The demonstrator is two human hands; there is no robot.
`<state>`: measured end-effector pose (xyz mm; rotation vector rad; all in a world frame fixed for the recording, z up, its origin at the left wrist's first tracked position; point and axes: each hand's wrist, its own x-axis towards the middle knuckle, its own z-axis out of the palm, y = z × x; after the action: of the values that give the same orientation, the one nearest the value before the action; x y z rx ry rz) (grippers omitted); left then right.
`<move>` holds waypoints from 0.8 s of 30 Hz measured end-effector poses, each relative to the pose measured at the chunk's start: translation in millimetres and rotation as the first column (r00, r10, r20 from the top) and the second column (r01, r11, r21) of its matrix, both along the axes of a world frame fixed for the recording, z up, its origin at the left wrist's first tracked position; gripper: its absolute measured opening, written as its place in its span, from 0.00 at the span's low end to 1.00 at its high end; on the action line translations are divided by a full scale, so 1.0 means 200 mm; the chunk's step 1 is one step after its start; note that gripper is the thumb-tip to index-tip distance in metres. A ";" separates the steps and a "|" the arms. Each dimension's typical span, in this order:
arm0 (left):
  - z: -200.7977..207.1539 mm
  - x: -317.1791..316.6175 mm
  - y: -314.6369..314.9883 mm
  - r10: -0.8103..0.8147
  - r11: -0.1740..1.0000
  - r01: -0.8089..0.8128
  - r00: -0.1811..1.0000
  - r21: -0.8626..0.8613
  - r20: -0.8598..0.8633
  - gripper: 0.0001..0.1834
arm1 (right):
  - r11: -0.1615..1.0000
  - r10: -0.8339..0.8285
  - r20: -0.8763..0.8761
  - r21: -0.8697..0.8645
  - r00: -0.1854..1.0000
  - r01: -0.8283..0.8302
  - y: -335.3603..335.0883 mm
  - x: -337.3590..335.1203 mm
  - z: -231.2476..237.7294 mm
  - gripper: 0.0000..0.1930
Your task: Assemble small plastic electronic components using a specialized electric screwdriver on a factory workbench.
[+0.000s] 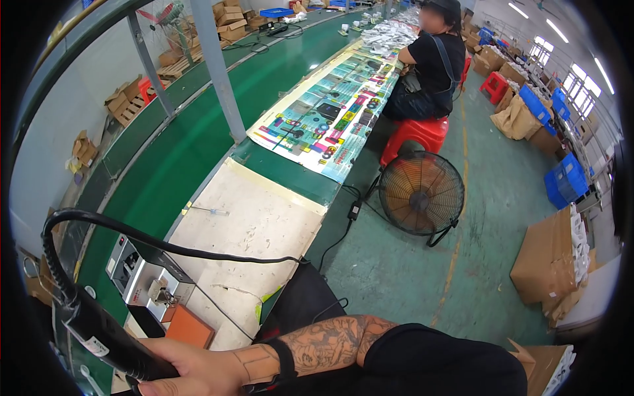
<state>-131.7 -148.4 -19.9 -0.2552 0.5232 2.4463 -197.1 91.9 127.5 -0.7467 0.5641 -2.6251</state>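
presently one hand (188, 371) in view, fingers closed around one black corded tool (99, 333); which hand cannot be told; one grey machine (146, 280) nearby, tool tip cut off.

A round floor fan (421, 193) is seen on the green floor beside a red stool (415, 136), on which a person in black (429, 66) is seated. Blue crates (565, 181) and cardboard boxes (545, 259) are stacked at the right.
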 end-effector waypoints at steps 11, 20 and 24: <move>0.08 0.05 -0.09 -0.096 0.797 -0.052 0.973 -0.601 -0.211 0.29 | 0.995 -0.053 -0.032 0.085 0.998 0.055 -0.05 0.00 -0.04 0.24; 0.15 0.04 0.00 0.063 0.696 -0.099 0.995 -0.711 -0.077 0.36 | 0.990 -0.103 0.023 0.103 0.994 0.100 -0.07 0.02 -0.04 0.27; 0.09 0.03 -0.09 -0.033 0.751 -0.039 0.995 -0.659 -0.097 0.33 | 0.993 -0.058 0.029 0.106 0.998 0.054 -0.07 0.01 -0.05 0.27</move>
<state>-125.4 -167.2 -0.9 -0.4154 1.4413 2.1873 -194.5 78.9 117.5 -0.6652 0.7177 -2.6298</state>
